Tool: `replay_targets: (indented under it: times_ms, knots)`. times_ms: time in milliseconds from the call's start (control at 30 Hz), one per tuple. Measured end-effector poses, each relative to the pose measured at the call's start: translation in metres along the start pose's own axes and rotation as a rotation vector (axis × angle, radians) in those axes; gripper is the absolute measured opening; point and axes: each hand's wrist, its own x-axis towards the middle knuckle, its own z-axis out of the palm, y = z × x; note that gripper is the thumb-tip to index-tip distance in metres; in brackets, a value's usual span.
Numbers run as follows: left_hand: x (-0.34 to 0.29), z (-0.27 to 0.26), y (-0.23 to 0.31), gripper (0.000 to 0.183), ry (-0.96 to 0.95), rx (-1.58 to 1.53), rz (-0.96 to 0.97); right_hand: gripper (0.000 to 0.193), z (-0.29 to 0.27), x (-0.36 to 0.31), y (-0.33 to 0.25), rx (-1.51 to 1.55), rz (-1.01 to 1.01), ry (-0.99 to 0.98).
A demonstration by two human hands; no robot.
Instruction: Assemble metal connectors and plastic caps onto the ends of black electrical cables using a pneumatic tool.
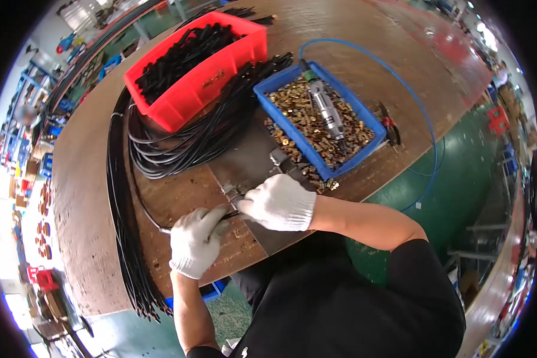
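Black shirt cloth (352,298) sits closest to my head camera, with the brown counter (83,197) spreading out beyond it. From my station I make out a looped coil of black cable (191,146) across the middle and a long cable bundle (118,203) to its left. Against the coil stands a red bin (212,83) full of black pieces (185,62); right of it, a blue tray (295,134) of brass-coloured fittings (292,113) with a silver handheld tool (326,107) lying on them. My left hand (196,241), white-gloved, has its fingers curled around a single black cable (144,206), which runs toward my right hand (280,201). That one's fingers bend beside a small metal fixture (230,192); whether they grip anything, I can't tell. Red-handled pliers (390,124) lie just beside the tray.
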Motion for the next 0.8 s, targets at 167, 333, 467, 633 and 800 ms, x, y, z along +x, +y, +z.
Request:
replay_targets:
  times_ms: [167,333,467,633,800]
  knots:
    - [0.008,0.021,0.003,0.04,0.033,-0.038,0.014,0.019,0.003,-0.003,-0.003,0.102,0.134,0.088]
    - [0.008,0.02,0.006,0.048,-0.054,-0.063,0.031,0.018,-0.012,-0.022,0.008,0.034,0.11,-0.038]
    - [0.001,0.016,-0.003,0.051,-0.024,-0.058,0.003,0.017,-0.098,-0.038,0.049,-0.192,0.265,-0.087]
    - [0.004,0.015,0.004,0.041,-0.055,-0.054,-0.004,0.028,-0.156,-0.1,0.154,-0.264,0.673,-0.078]
    - [0.008,0.017,0.006,0.03,-0.054,-0.129,-0.078,0.038,-0.149,-0.109,0.178,-0.383,0.56,-0.515]
